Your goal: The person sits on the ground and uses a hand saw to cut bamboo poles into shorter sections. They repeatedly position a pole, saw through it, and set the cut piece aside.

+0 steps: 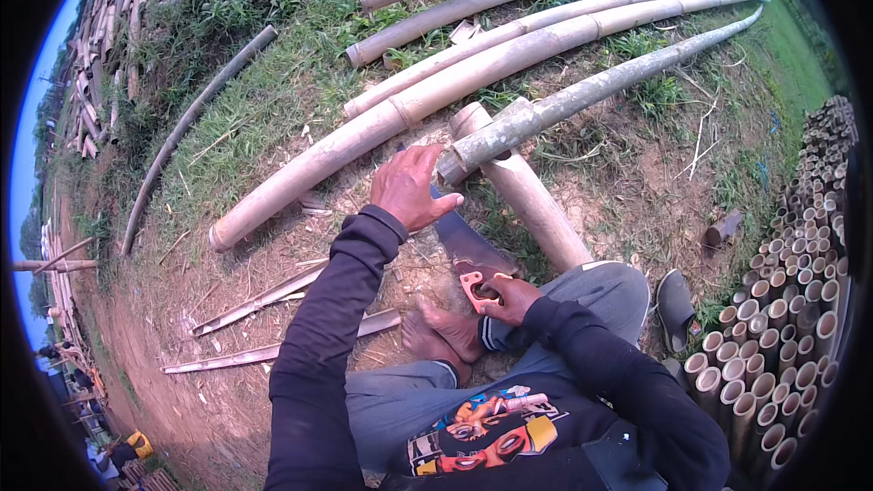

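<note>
My left hand (409, 184) is open, thumb apart from the fingers, beside the cut end of a mottled grey-green bamboo pole (555, 109). Whether the fingertips touch that end is hard to tell. In my right hand (512, 299) is the orange handle of a handsaw (473, 245), held low near my bare feet. Its broad dark blade points up and away, toward the pole's end. A thick pale bamboo post (536, 209) slants up from beside my knee, and the pole lies across its upper part.
Several long bamboo poles (473, 59) lie on the grass ahead. Split bamboo strips (273, 345) are on the ground at left, near a thin curved pole (186, 127). Stacked bamboo (773, 364) shows its cut ends at right, past a sandal (675, 309) and a short log (723, 228).
</note>
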`<state>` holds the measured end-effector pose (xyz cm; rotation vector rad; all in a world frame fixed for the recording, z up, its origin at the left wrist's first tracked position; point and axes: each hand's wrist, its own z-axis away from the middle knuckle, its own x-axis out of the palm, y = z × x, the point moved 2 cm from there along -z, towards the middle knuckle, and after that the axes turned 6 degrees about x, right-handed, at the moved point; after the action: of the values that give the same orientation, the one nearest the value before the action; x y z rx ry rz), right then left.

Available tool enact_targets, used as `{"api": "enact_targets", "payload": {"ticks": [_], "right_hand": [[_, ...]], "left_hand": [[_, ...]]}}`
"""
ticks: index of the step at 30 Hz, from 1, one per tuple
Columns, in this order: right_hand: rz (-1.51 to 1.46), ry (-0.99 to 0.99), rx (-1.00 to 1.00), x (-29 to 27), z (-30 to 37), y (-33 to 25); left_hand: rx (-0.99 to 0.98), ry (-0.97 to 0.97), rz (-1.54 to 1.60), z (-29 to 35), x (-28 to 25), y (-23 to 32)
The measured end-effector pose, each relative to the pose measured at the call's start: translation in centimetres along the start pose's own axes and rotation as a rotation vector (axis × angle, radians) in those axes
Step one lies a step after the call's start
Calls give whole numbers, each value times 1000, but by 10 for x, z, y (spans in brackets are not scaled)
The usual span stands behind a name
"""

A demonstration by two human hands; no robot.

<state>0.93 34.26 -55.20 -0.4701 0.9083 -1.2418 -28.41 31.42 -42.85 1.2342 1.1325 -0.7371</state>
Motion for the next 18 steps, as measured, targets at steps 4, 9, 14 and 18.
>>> {"api": "enact_targets", "payload": {"ticks": [4, 9, 14, 18], "right_hand": [[30, 20, -9, 3, -8, 11], [-32, 35, 39, 3, -13, 17], [-153, 87, 93, -10, -18, 24], [-220, 271, -1, -11, -21, 26]], "left_hand": [[-123, -143, -115, -80, 55, 31], [-187, -228, -236, -88, 72, 24], [-26, -104, -287, -45, 26, 36], [81, -8, -400, 11, -56, 34]]}}
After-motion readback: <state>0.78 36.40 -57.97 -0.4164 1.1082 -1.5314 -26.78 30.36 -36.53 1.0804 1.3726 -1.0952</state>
